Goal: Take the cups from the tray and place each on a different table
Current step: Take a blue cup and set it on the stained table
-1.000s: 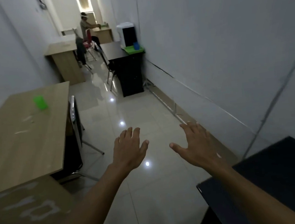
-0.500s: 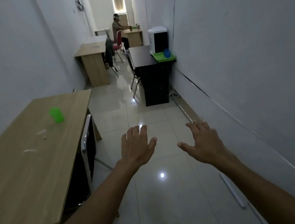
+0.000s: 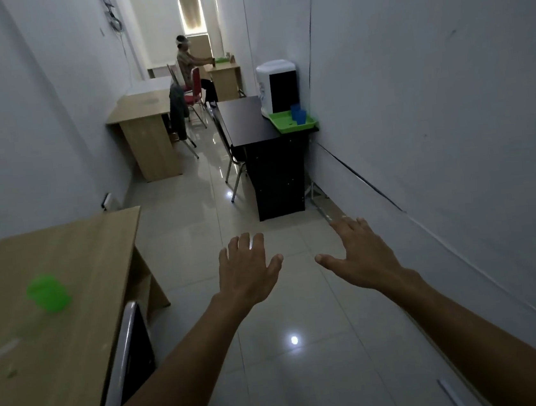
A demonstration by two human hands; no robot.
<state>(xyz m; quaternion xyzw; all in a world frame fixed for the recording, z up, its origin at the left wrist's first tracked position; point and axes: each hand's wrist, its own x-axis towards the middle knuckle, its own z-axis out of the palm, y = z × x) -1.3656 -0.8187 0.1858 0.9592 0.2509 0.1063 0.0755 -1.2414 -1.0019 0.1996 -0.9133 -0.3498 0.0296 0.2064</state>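
A green cup (image 3: 49, 293) stands on the light wooden table (image 3: 76, 258) at my left. Far ahead on the right, a green tray (image 3: 284, 124) sits on a black table (image 3: 244, 120) against the wall, with two blue cups (image 3: 299, 114) on it. My left hand (image 3: 247, 269) and my right hand (image 3: 362, 252) are stretched out in front of me over the tiled floor, fingers spread, holding nothing.
A white water dispenser (image 3: 276, 85) stands behind the tray. A metal chair (image 3: 126, 359) is tucked at the near wooden table, another (image 3: 233, 160) at the black table. A second wooden table (image 3: 146, 116) stands further down on the left. A person (image 3: 189, 68) sits at the corridor's end.
The view has moved down the corridor. The black table with the tray is nearer, and the green cup has slid toward the lower left. Both hands stay spread and hold nothing.
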